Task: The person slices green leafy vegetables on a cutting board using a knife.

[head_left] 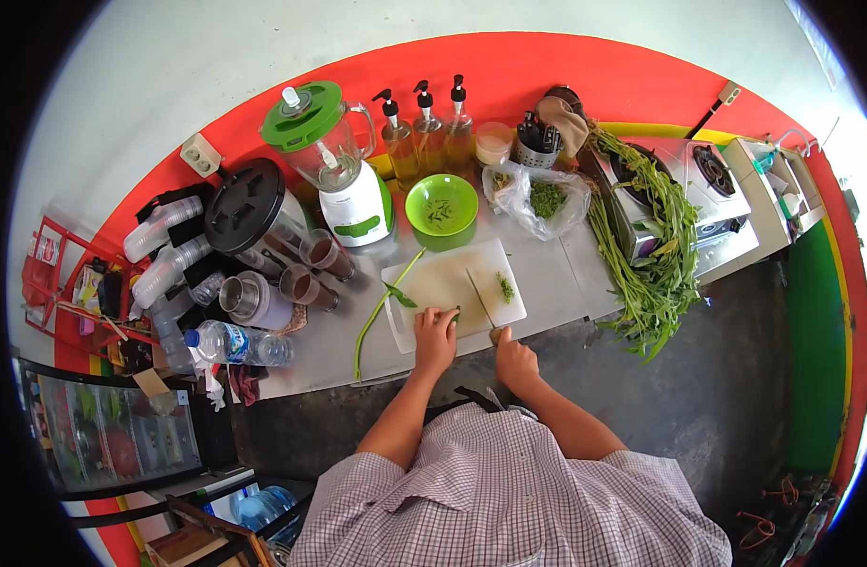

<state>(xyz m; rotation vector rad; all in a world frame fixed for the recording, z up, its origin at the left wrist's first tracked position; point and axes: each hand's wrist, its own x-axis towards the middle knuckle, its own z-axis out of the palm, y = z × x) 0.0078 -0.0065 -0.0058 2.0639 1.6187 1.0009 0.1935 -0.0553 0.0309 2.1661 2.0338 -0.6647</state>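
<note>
Head camera: right hand (pixel 516 359) closed around knife (pixel 481 298), left hand (pixel 435 333) curled onto greens (pixel 456 317).

slanted knife (pixel 480 297), chopped greens (pixel 505 288) beside it

gap between board (pixel 440 274) and leafy bundle (pixel 653 282)

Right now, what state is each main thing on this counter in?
Knife: held in the right hand
Greens on the cutting board: chopped
Long stem: lying partly on board
Bowl: few green bits inside
Blender: lid on
Water bottle: capped
Leafy bunch: draped over stove
</note>
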